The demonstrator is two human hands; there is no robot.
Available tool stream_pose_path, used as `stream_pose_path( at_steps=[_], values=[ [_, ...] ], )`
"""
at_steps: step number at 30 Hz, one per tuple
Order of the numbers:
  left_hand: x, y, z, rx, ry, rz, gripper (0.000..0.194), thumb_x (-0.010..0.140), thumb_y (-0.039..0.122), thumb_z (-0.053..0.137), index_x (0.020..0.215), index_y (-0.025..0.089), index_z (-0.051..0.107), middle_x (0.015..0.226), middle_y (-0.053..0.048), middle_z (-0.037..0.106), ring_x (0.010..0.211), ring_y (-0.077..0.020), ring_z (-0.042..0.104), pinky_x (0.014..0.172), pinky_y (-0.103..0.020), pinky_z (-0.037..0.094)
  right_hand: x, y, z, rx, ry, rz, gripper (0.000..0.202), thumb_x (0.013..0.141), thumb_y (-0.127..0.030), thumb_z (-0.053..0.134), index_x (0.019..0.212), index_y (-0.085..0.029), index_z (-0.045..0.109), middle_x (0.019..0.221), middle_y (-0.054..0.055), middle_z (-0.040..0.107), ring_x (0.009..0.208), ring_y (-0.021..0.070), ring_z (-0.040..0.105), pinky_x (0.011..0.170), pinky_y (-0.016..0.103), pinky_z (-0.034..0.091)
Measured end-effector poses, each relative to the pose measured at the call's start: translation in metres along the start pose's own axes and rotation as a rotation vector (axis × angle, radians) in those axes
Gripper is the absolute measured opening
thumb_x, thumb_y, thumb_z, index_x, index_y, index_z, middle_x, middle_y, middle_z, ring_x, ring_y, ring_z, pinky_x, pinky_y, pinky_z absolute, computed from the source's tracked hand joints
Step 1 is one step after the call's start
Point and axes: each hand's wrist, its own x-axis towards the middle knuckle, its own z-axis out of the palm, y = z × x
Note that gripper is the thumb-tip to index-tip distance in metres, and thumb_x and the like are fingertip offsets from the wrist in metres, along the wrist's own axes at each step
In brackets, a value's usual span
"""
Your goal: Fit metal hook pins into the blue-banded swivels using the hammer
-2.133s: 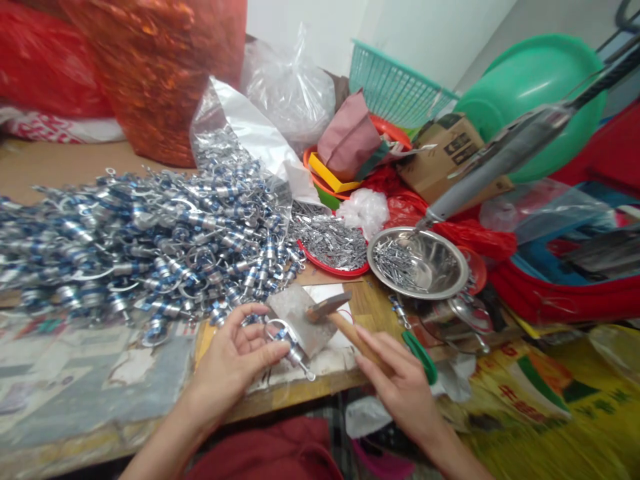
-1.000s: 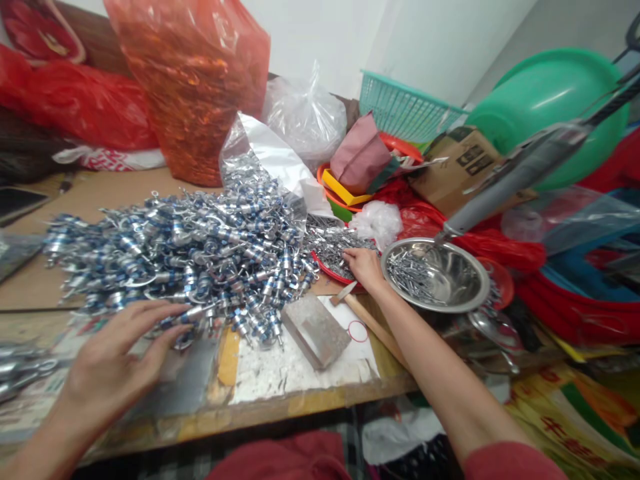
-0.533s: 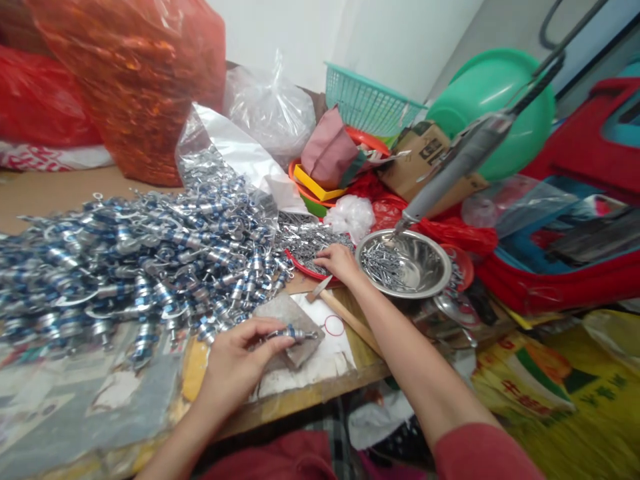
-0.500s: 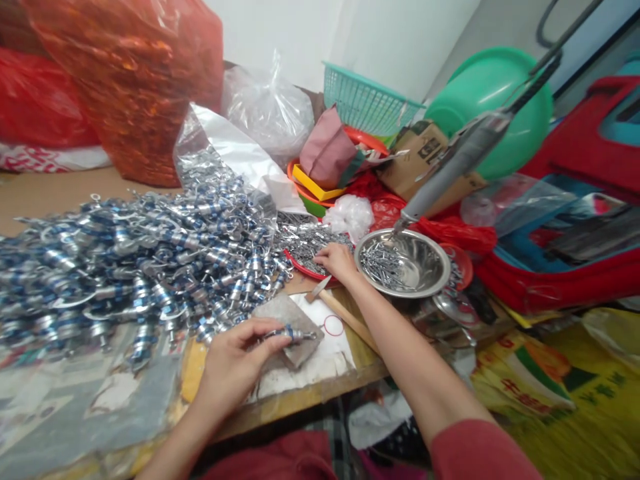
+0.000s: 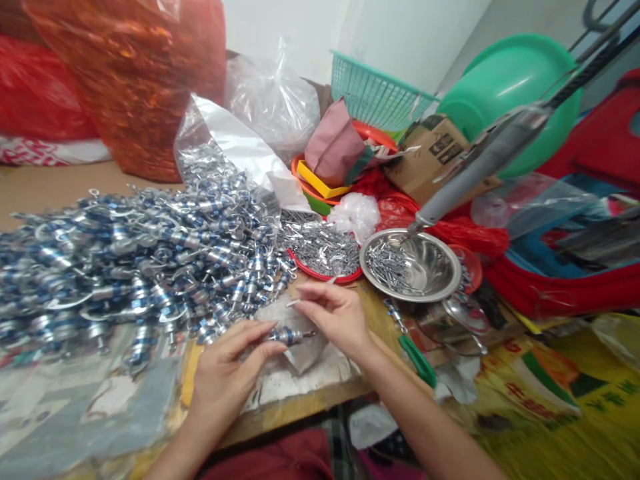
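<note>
My left hand [image 5: 225,363] is closed around a small silver-and-blue metal fitting [image 5: 294,336], which points right over a grey metal block [image 5: 306,357]. Just above it, my right hand [image 5: 343,320] pinches a small silver metal pin [image 5: 293,304] between thumb and forefinger. Its exact shape is too small to tell. Behind the right hand sits a red tray [image 5: 323,275] full of small silver metal pieces. To the left lies a big heap of similar silver-and-blue fittings [image 5: 145,260]. The hammer is mostly hidden behind my right hand and forearm.
A steel bowl [image 5: 454,270] with thin metal pins stands right of the tray, beneath a grey hanging tool [image 5: 480,160]. One loose fitting [image 5: 396,315] and a green-handled object [image 5: 418,360] lie on the bench's right side. Orange bags [image 5: 135,87] and a green basin [image 5: 520,100] stand behind.
My right hand has come back from the red tray toward my left hand, now with a small metal pin in its fingertips. My left hand still holds the fitting in nearly the same place.
</note>
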Motion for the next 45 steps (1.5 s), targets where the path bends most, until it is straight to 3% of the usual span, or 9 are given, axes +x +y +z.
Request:
stream_pose_path(
  at_steps=[4,12,22,25,29,32,36,42,45],
  values=[
    [0.002,0.003,0.001,0.008,0.041,-0.024,0.017,0.059,0.026,0.071,0.076,0.028,0.072,0.077,0.001,0.069,0.073,-0.0185,0.062,0.067,-0.026,0.049,-0.024,-0.007,0.011,0.019,-0.02,-0.104,0.016,0.072,-0.011,0.059,0.078,-0.021,0.07,0.076,0.002,0.069,0.073,0.0139,0.062,0.069,0.026,0.05],
    [0.0,0.0,-0.001,0.014,0.003,0.104,0.016,0.064,0.021,0.067,0.077,0.029,0.072,0.075,0.002,0.07,0.069,-0.0161,0.061,0.065,-0.023,0.048,-0.021,-0.01,0.009,0.011,-0.105,-0.037,0.012,0.074,-0.009,0.057,0.069,-0.017,0.065,0.065,-0.001,0.061,0.065,0.0109,0.056,0.063,0.021,0.043],
    [0.001,0.0,-0.002,-0.057,-0.075,0.04,0.01,0.068,0.023,0.064,0.071,0.027,0.073,0.072,0.001,0.067,0.07,-0.0151,0.06,0.065,-0.022,0.046,-0.03,-0.009,0.009,-0.048,-0.081,-0.144,0.002,0.077,-0.017,0.056,0.077,-0.018,0.059,0.074,0.001,0.057,0.072,0.0118,0.055,0.065,0.022,0.045],
    [0.002,0.002,-0.005,-0.104,-0.083,-0.034,0.006,0.067,0.026,0.066,0.068,0.025,0.072,0.073,0.001,0.066,0.072,-0.0152,0.059,0.068,-0.023,0.046,-0.038,-0.001,0.007,-0.138,-0.034,-0.341,0.021,0.071,-0.02,0.065,0.091,-0.017,0.056,0.084,0.004,0.059,0.078,0.0139,0.056,0.069,0.025,0.047],
    [0.003,0.007,-0.011,-0.018,-0.132,0.003,0.007,0.068,0.028,0.065,0.07,0.024,0.07,0.074,0.0,0.065,0.072,-0.0146,0.058,0.066,-0.022,0.044,-0.045,0.005,0.002,-0.351,-0.032,-0.765,0.019,0.077,-0.005,0.052,0.092,-0.015,0.059,0.09,0.009,0.063,0.082,0.0153,0.059,0.068,0.026,0.048],
    [0.003,0.014,-0.015,0.11,-0.164,0.093,0.007,0.069,0.028,0.064,0.069,0.024,0.069,0.073,0.001,0.063,0.07,-0.0138,0.057,0.065,-0.021,0.042,-0.044,0.0,-0.004,-0.45,-0.047,-0.875,0.018,0.08,-0.007,0.049,0.092,-0.012,0.061,0.09,0.012,0.065,0.082,0.0172,0.06,0.064,0.027,0.049],
    [0.005,0.021,-0.019,0.13,-0.173,0.107,0.008,0.069,0.029,0.063,0.065,0.024,0.069,0.083,0.0,0.062,0.079,-0.0153,0.058,0.072,-0.022,0.041,-0.042,-0.005,-0.006,-0.396,-0.039,-0.811,0.021,0.081,-0.006,0.046,0.09,-0.013,0.064,0.09,0.013,0.067,0.082,0.0159,0.062,0.064,0.026,0.05],
    [-0.002,0.014,-0.014,-0.14,-0.213,-0.3,0.019,0.067,0.037,0.064,0.076,0.021,0.069,0.079,-0.002,0.07,0.078,-0.0188,0.062,0.073,-0.027,0.046,-0.048,-0.006,0.007,-0.133,-0.01,-0.526,0.013,0.073,-0.011,0.061,0.083,-0.011,0.068,0.08,0.011,0.068,0.071,0.0137,0.063,0.063,0.022,0.052],
    [-0.009,0.013,-0.009,-0.363,-0.165,-0.389,0.046,0.058,0.03,0.073,0.101,0.023,0.059,0.086,0.0,0.07,0.083,-0.0175,0.063,0.074,-0.024,0.049,-0.053,-0.012,0.008,-0.085,-0.008,-0.341,0.013,0.071,-0.014,0.064,0.082,-0.01,0.07,0.071,0.009,0.068,0.061,0.0127,0.062,0.056,0.021,0.05]
  ],
)
